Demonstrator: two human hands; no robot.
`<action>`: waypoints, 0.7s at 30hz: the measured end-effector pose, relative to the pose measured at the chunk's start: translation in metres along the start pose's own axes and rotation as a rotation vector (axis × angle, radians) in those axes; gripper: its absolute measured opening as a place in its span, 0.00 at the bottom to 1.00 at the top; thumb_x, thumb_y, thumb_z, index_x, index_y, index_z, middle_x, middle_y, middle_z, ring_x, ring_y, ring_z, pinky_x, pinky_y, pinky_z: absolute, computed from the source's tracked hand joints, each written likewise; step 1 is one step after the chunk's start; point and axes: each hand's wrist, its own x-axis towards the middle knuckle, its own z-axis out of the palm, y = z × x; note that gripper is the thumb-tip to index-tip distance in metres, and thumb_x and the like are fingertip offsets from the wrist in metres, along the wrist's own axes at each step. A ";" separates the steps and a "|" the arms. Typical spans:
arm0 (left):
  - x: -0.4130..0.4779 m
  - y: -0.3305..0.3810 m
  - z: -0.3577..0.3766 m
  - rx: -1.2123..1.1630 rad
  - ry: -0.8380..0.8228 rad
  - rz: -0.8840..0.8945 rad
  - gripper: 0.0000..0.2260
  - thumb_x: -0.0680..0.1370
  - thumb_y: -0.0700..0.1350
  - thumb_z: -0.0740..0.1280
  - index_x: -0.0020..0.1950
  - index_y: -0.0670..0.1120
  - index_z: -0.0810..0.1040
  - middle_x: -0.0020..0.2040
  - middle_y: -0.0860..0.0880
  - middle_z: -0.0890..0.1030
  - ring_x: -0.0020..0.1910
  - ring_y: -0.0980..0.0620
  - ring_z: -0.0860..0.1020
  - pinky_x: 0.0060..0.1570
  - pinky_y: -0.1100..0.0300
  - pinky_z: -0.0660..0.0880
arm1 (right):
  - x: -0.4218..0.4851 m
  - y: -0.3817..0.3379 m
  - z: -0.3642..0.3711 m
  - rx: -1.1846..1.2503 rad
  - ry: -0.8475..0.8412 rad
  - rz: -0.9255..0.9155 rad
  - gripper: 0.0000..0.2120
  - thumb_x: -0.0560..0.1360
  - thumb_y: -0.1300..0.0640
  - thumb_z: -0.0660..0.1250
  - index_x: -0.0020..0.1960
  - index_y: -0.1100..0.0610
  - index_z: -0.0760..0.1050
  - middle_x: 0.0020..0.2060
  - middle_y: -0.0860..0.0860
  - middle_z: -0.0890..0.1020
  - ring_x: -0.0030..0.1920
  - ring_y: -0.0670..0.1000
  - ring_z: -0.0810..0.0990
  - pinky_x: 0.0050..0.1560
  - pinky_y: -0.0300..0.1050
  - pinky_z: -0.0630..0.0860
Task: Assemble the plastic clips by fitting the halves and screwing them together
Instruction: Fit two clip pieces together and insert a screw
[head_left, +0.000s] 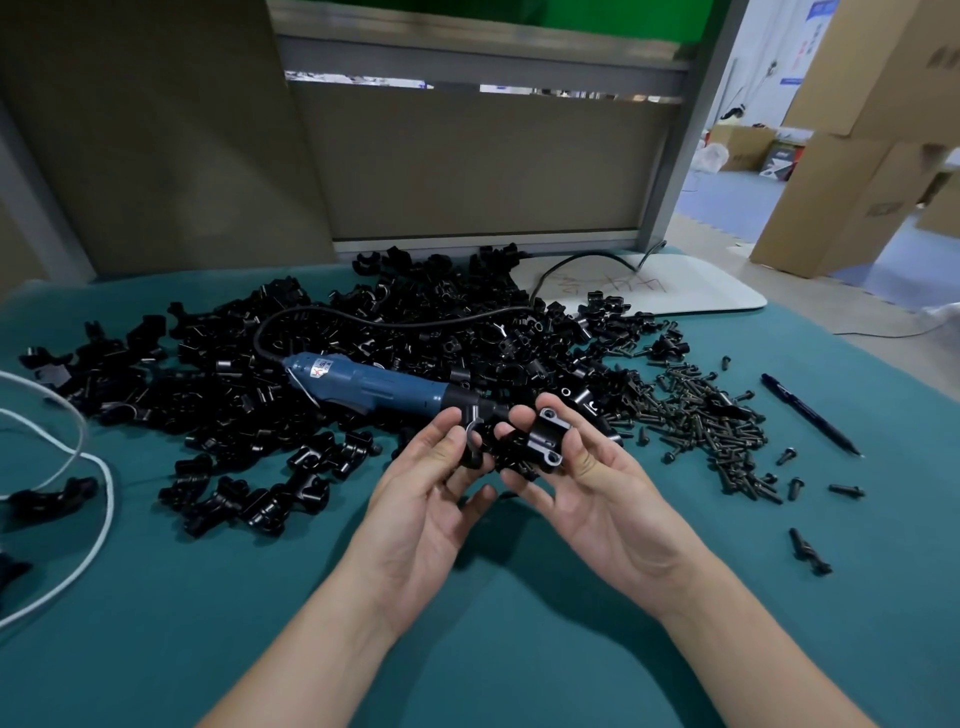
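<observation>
My left hand (431, 499) pinches a black plastic clip half (471, 431) between thumb and fingertips. My right hand (587, 488) grips a second black clip half (546, 441) with two screw holes facing up. The two halves sit close together, just above the green table cover, and I cannot tell if they touch. Behind them a large heap of loose black clip halves (363, 353) spreads across the table. A blue electric screwdriver (374, 384) lies on that heap, its tip toward my hands. A pile of black screws (717, 415) lies to the right.
Several joined clips (260, 493) lie left of my hands. A white cord (98, 499) loops at the left edge. A black pen (810, 410) rests right of the screws. A white board (649, 283) lies at the back right, against a partition (467, 171). Cardboard boxes (857, 135) stand beyond.
</observation>
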 end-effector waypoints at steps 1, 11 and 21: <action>0.000 0.000 -0.001 -0.006 0.000 -0.001 0.20 0.72 0.44 0.72 0.64 0.50 0.79 0.46 0.51 0.85 0.41 0.55 0.84 0.41 0.60 0.82 | 0.000 0.000 0.000 0.000 -0.001 0.003 0.15 0.78 0.57 0.67 0.62 0.53 0.84 0.62 0.55 0.84 0.64 0.56 0.82 0.57 0.50 0.82; 0.004 -0.003 -0.002 -0.024 -0.007 -0.003 0.19 0.72 0.44 0.71 0.63 0.49 0.79 0.44 0.51 0.84 0.40 0.55 0.83 0.39 0.60 0.81 | 0.001 -0.007 -0.002 -0.049 0.029 0.003 0.15 0.75 0.54 0.71 0.61 0.54 0.84 0.62 0.56 0.84 0.60 0.56 0.84 0.55 0.52 0.83; -0.002 0.000 0.004 -0.028 0.052 -0.024 0.23 0.70 0.43 0.72 0.65 0.46 0.78 0.44 0.48 0.83 0.39 0.53 0.82 0.39 0.58 0.78 | 0.127 -0.098 -0.040 -0.059 0.754 -0.108 0.27 0.87 0.49 0.55 0.81 0.60 0.56 0.79 0.64 0.63 0.68 0.59 0.79 0.62 0.45 0.79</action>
